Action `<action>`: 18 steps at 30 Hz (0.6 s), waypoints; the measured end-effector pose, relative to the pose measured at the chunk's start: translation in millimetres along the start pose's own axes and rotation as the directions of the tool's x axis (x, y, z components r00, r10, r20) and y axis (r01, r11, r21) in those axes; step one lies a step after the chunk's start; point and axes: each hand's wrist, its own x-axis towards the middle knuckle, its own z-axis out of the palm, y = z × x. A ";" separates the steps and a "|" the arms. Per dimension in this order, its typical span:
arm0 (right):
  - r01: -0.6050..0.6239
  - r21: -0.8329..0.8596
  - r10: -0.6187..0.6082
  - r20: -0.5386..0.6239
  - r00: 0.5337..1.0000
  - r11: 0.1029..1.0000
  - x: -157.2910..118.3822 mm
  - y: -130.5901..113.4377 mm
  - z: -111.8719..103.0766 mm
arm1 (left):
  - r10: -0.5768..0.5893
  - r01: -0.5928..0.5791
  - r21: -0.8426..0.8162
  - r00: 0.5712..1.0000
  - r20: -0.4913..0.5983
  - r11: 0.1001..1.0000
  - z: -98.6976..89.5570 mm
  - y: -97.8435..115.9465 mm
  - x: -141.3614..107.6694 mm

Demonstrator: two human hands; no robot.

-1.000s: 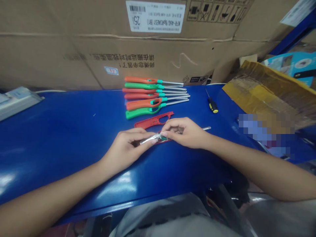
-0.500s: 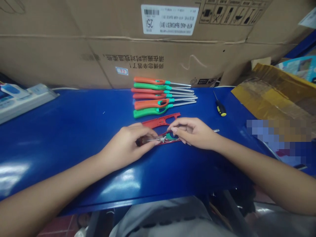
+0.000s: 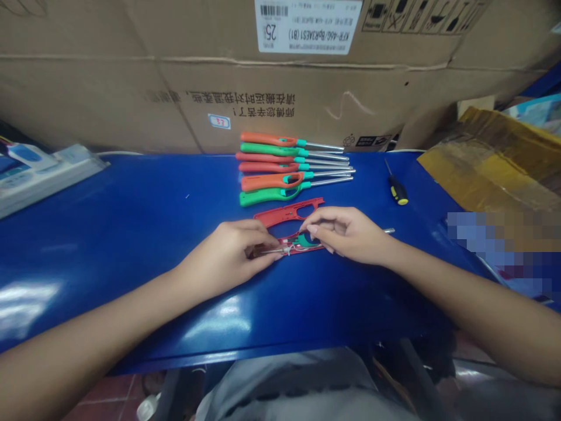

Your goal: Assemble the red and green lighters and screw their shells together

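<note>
An opened red lighter (image 3: 302,251) lies on the blue table between my hands, with a green trigger (image 3: 301,240), thin wires and inner parts showing. My left hand (image 3: 234,251) is closed around its handle end, thumb and fingers pinching the sides. At the other end, my right hand (image 3: 346,237) pinches near the trigger and covers part of the lighter. A metal tube tip (image 3: 389,231) sticks out beyond my right hand. Just behind lies the loose red half shell (image 3: 280,214), its inside facing up.
Several long-nosed lighters (image 3: 272,182) in orange, green and red lie in a row behind. A black and yellow screwdriver (image 3: 398,190) lies to the right. A power strip (image 3: 70,175) is at left, a taped cardboard piece (image 3: 491,158) at right, and a large carton (image 3: 131,105) behind.
The view has shifted slightly. More of the lighter's inner parts shows between my hands, as my left fingers have moved a little; both hands stay on the lighter.
</note>
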 end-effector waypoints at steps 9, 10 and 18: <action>0.015 -0.058 -0.016 -0.017 1.000 0.998 -0.7 -2.0 -0.9 | 0.003 -0.003 0.009 1.000 0.017 1.000 -8.2 3.0 0.0; 0.034 -0.091 -0.037 -0.028 0.999 0.995 -0.8 -2.0 -0.7 | -0.007 0.007 0.006 1.000 0.023 1.000 -8.3 2.5 0.2; 0.451 -0.500 -0.442 0.144 0.885 0.739 -12.8 -3.7 -2.4 | -0.047 0.048 -0.016 0.999 0.016 0.999 -6.7 0.3 1.9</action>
